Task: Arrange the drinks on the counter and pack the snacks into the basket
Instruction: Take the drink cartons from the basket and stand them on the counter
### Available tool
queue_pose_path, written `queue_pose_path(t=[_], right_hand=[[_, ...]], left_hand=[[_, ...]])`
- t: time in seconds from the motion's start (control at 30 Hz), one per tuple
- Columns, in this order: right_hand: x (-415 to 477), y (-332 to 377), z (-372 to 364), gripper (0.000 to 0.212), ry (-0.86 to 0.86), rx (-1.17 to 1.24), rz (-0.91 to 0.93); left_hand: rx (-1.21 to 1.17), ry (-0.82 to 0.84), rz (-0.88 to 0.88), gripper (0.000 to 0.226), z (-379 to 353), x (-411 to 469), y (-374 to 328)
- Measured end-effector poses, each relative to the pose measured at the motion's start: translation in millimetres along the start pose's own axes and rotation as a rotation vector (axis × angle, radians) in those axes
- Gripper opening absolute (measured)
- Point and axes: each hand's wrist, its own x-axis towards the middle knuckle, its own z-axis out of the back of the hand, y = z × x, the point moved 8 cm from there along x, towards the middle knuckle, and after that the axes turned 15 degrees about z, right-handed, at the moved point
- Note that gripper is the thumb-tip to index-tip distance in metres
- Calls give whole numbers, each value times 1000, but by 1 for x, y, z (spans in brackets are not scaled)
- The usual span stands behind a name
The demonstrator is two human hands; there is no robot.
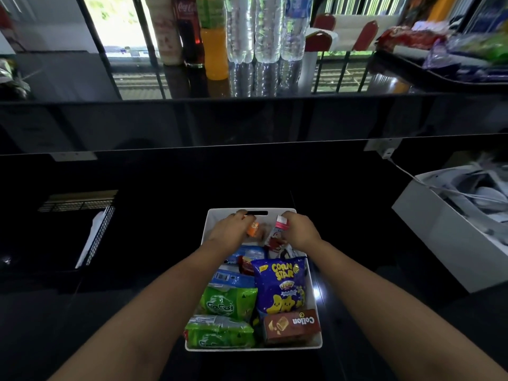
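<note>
Packing snacks: my left hand (229, 229) pinches an orange packet (253, 228), my right hand (301, 232) a pink-topped wrapper (281, 224), inside the white basket (313, 284); next, release both.

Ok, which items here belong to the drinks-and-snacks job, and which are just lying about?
Job: white basket; Corn Star bag; Collon box; green packs; counter bottles; left hand; right hand.
Lying about: white box of cables; wire rack.
</note>
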Motion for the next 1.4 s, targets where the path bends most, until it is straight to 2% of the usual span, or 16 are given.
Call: queue_pose_path(t=[0.2, 0.43, 0.7, 0.9, 1.1, 1.4], right_hand=[[-2, 31, 29, 35, -29, 6, 71], [20, 116, 103, 42, 17, 15, 173], [33, 257, 228, 33, -166, -38, 480], [44, 345, 278, 48, -315, -104, 635], [78, 390, 290, 49, -373, -125, 634], [138, 394, 265, 45, -347, -171, 580]], left_hand=[[-131, -4, 29, 41, 41, 1, 17], [-225, 0, 49, 42, 170, -7, 57], [-115, -206, 36, 44, 337, -42, 112], [-88, -417, 91, 34, 423, -50, 158], [-75, -478, 96, 27, 456, -31, 185], [-119, -449, 83, 22, 437, 21, 216]])
